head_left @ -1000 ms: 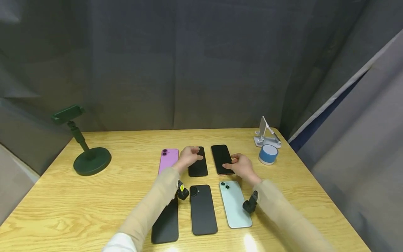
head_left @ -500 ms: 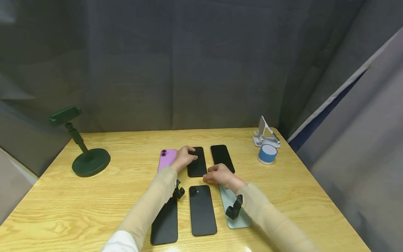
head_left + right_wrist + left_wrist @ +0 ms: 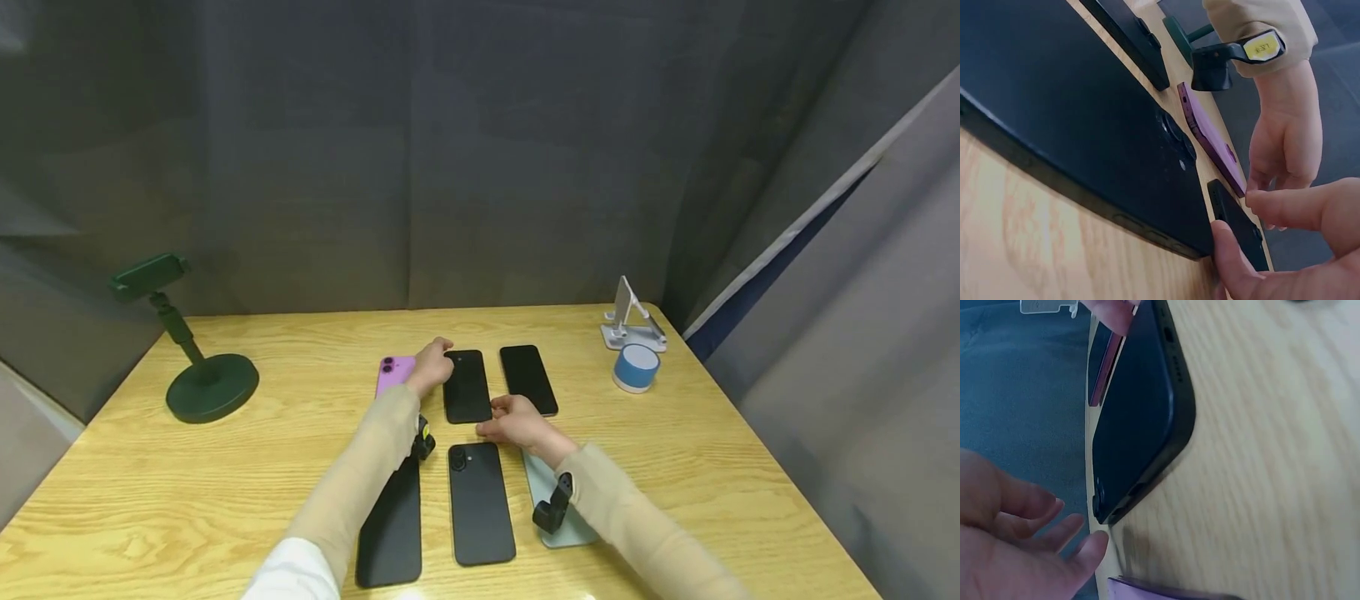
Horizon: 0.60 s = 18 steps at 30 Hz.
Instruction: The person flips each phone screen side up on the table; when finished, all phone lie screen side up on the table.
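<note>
A black phone [image 3: 467,387] lies flat in the back row, between both hands. My left hand [image 3: 432,367] hovers by its upper left corner, fingers loosely spread; in the left wrist view the fingertips [image 3: 1091,550] look apart from that phone [image 3: 1138,400]. My right hand [image 3: 517,423] is at its lower right corner, thumb and fingers relaxed and extended; whether they touch is hard to tell. A purple phone [image 3: 393,372] is partly hidden under the left arm. Another black phone [image 3: 528,379] lies to the right, above the right hand.
Nearer me lie a long black phone [image 3: 390,529], a dark phone [image 3: 482,504] and a pale green phone [image 3: 570,527] partly under the right forearm. A green stand [image 3: 212,387] is at left; a white folding stand [image 3: 633,333] and a blue-and-white cylinder [image 3: 637,368] are at right.
My right hand has left the right black phone and come left to the middle one's near corner. My left hand has drawn back from over that phone to its left side.
</note>
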Available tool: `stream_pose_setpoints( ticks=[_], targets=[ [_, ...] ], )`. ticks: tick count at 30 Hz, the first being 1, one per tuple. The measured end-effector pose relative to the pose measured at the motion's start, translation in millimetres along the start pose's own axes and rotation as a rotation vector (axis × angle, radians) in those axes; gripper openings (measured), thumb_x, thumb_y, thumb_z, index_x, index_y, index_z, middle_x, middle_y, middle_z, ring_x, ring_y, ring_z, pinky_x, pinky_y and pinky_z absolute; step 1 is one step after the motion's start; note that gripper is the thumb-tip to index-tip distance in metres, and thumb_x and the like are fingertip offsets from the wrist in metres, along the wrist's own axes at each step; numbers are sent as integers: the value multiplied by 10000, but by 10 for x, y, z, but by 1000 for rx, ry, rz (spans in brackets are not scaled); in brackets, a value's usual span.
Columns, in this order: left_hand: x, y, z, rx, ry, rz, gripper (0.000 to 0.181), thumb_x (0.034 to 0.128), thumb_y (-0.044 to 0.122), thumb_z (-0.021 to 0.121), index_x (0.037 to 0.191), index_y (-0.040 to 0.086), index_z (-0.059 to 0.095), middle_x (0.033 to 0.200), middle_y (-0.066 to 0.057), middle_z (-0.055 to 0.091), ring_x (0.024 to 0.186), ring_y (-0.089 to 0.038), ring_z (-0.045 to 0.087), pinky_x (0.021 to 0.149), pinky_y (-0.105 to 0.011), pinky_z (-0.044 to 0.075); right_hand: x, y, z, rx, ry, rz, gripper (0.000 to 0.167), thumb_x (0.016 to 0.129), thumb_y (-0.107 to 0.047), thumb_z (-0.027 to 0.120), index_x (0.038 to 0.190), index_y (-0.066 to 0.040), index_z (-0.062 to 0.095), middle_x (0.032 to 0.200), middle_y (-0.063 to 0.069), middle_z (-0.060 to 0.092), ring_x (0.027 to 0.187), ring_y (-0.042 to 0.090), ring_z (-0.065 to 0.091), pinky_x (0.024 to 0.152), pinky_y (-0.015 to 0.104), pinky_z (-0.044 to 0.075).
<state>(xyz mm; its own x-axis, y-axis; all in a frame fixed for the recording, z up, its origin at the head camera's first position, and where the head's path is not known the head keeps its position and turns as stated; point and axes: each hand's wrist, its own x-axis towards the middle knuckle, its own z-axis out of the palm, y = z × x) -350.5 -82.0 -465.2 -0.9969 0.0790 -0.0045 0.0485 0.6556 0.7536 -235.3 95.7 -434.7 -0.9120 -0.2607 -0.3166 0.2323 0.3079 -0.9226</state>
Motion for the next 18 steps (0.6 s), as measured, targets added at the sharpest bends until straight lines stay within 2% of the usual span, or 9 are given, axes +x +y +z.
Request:
stream_pose_setpoints(
  ticks=[3, 4, 5, 6, 8, 10, 12, 13, 18],
  targets=[
    [338, -357, 191, 33, -25, 29, 522, 833, 14, 425, 1350, 42, 493, 1383, -164, 519, 1283, -289, 478, 1047, -348, 413, 10, 21, 21, -2, 23, -8, 671, 845, 25, 671, 1392, 177, 314, 1405, 369, 370, 1063, 318, 639, 835, 310, 565],
    [387, -405, 221, 40, -36, 23, 522, 831, 17, 424, 1348, 41, 492, 1381, -165, 519, 1259, -295, 490, 1026, -355, 424, 13, 29, 26, -6, 25, -9, 670, 848, 23, 670, 1394, 176, 312, 1403, 364, 375, 1062, 317, 638, 833, 307, 565],
    [382, -383, 209, 33, -70, -18, 520, 844, 4, 427, 1361, 38, 480, 1399, -165, 502, 1260, -304, 482, 1040, -394, 414, 15, 35, 31, -14, 27, -9, 671, 849, 19, 673, 1394, 173, 314, 1399, 358, 382, 1061, 309, 636, 834, 304, 564],
    [386, -407, 220, 42, -61, 2, 496, 831, 16, 419, 1319, 31, 504, 1350, -175, 536, 1171, -294, 528, 959, -364, 453, 17, 40, 34, -30, 29, -11, 673, 848, 11, 679, 1395, 167, 319, 1394, 349, 393, 1052, 296, 637, 829, 297, 563],
    [246, -237, 129, 39, -90, -51, 456, 842, 5, 418, 1288, 15, 514, 1334, -188, 539, 1107, -312, 530, 929, -386, 455, 21, 47, 36, -66, 27, -19, 679, 843, 11, 683, 1398, 162, 322, 1387, 339, 405, 1032, 271, 643, 813, 288, 563],
    [81, -66, 36, 33, -98, -68, 430, 839, -1, 407, 1257, -7, 509, 1309, -217, 540, 1032, -328, 519, 879, -393, 452, 29, 49, 37, -85, 19, -24, 689, 833, 26, 680, 1403, 158, 317, 1389, 330, 404, 1018, 251, 650, 799, 274, 555],
    [-65, 71, -46, 27, -101, -70, 431, 839, 4, 401, 1259, -20, 494, 1312, -236, 531, 1020, -326, 517, 874, -391, 450, 34, 43, 33, -109, 17, -31, 702, 821, 37, 680, 1406, 156, 312, 1389, 326, 408, 993, 232, 657, 779, 256, 538],
    [-149, 170, -95, 15, -122, -104, 449, 855, -6, 400, 1298, -24, 469, 1358, -239, 498, 1073, -344, 501, 926, -421, 431, 37, 38, 33, -110, 12, -32, 705, 817, 50, 672, 1408, 160, 304, 1392, 329, 401, 985, 233, 663, 774, 253, 531],
    [-282, 254, -151, 55, -146, -53, 475, 872, 1, 377, 1342, -56, 415, 1387, -264, 455, 1123, -364, 471, 936, -421, 403, 57, 34, 46, -74, 1, -20, 696, 827, 96, 626, 1419, 164, 266, 1416, 338, 369, 1039, 267, 648, 774, 248, 532]
  ],
)
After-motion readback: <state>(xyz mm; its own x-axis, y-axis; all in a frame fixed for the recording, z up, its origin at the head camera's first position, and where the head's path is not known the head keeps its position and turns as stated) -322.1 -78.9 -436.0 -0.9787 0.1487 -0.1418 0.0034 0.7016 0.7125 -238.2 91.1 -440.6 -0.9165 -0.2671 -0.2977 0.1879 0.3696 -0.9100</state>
